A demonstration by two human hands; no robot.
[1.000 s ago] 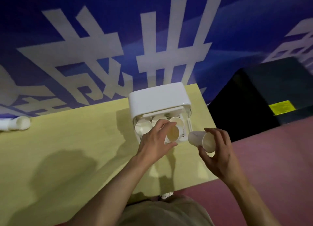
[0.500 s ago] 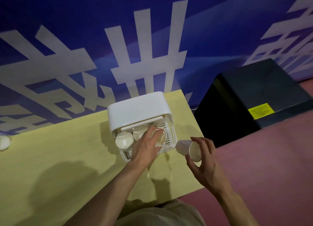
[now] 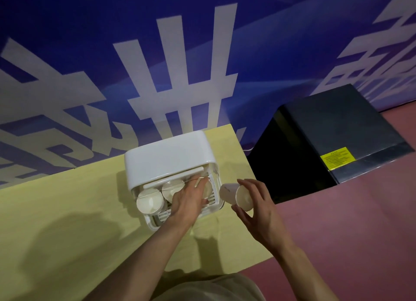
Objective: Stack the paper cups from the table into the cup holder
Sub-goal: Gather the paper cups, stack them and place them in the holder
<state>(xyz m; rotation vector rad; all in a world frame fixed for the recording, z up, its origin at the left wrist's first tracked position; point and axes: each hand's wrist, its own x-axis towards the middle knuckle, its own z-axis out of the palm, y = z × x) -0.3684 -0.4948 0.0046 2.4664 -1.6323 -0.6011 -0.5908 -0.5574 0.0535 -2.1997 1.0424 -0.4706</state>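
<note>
While my left hand (image 3: 188,198) reaches into the cup holder (image 3: 171,163), fingers seating a paper cup (image 3: 207,189) there, my right hand (image 3: 256,207) pinches another cup (image 3: 235,196) on its side just beside the holder; light, thin-walled, crushable, I'd judge — best held gently near the rim; both forearms angle in over the yellow table (image 3: 67,210).

A pale yellow table (image 3: 67,210) is set against a blue wall. A white cup holder (image 3: 168,161) is placed directly on it near the far right corner, its open front turned toward the near edge.
</note>
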